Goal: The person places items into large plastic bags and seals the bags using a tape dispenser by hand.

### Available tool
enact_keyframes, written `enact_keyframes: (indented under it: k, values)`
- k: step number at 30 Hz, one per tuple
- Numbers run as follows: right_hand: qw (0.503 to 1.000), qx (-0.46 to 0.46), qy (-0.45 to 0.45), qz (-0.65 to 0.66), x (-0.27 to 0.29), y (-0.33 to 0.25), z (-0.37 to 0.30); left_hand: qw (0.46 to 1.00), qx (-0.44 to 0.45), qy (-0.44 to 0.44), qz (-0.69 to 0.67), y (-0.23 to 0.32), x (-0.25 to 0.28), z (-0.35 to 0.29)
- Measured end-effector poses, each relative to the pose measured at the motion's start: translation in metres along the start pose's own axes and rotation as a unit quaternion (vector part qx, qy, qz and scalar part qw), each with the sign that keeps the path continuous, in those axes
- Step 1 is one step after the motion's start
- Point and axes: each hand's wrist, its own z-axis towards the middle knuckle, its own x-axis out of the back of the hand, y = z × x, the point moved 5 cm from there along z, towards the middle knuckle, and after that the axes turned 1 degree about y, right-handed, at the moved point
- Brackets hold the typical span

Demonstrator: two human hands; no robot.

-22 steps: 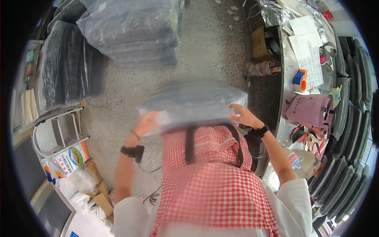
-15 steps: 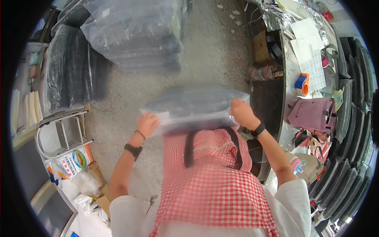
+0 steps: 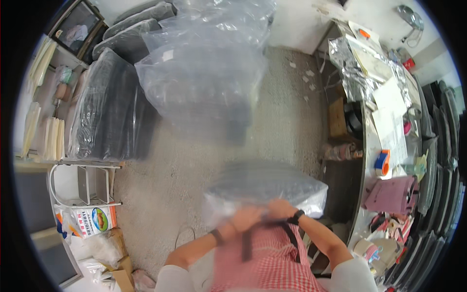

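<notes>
A clear plastic bag (image 3: pixel 315 198) with a dark, flat, padded-looking stack (image 3: pixel 272 179) inside is in front of my waist, blurred by motion. My right hand (image 3: pixel 280 209) is closed on the middle of the bag's near edge. Close beside it, my left hand (image 3: pixel 246 217) is also closed at that edge; its fingers are smeared. The bag's near side lies against my red-and-white checked apron (image 3: pixel 272 263), by its dark straps.
Large plastic-wrapped dark stacks (image 3: pixel 199 92) stand ahead on the grey floor (image 3: pixel 160 190), with more wrapped stacks (image 3: pixel 109 107) at the left. A white step stool (image 3: pixel 95 185) is at left. Along the right runs a worktable (image 3: pixel 372 146) with an orange-and-blue tape dispenser (image 3: pixel 382 163) and a purple bag (image 3: pixel 391 194).
Both hands have come together at the middle of the bag's near edge, from its two ends. The view has tilted up, showing more of the room ahead.
</notes>
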Motion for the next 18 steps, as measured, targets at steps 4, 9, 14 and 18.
enact_keyframes:
  k: [4, 9, 14, 18]
  values:
    - [0.992, 0.036, 0.058, -0.102, -0.009, -0.013, -0.025, 0.985, 0.006, -0.144, -0.096, -0.031, -0.028, -0.008]
    - [0.921, -0.325, -0.032, -0.214, -0.007, 0.145, -0.166, 0.963, 0.028, -0.204, -0.176, -0.050, -0.046, 0.007]
    - [0.942, -0.016, 0.333, -0.046, 0.076, 0.063, -0.119, 0.948, -0.006, -0.148, -0.283, -0.085, -0.054, 0.028]
    - [0.938, 0.068, 0.315, -0.124, 0.041, -0.043, 0.003, 0.920, -0.034, -0.216, -0.325, -0.120, -0.073, 0.037]
